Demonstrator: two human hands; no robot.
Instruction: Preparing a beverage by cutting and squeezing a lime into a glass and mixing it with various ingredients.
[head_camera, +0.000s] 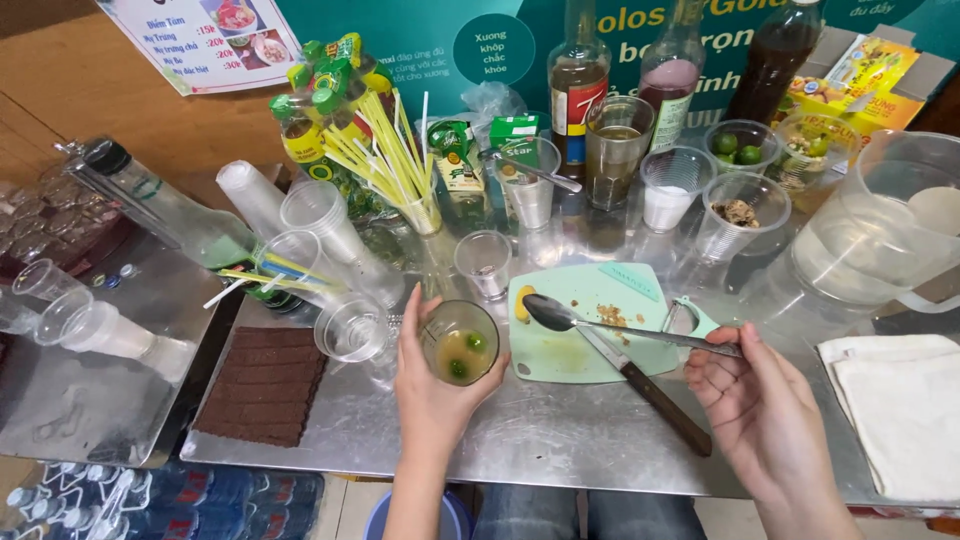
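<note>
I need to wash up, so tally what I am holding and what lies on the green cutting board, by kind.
Glass, in the left hand: 1
Limes in it: 2
Spoon, in the right hand: 1
Knife, partly on the cutting board: 1
Total: 5

Even, soft daylight fills the scene, bright but not harsh. The steel desk (560, 440) shows dull, smeared reflections of the glasses and bottles, with pale glare toward its right edge. Shadows are faint and short. The jug (880, 230) glints at its rim. The wide lens bends lines near the frame's corners. Focus is sharp centrally, slightly softer at the far left.
</note>
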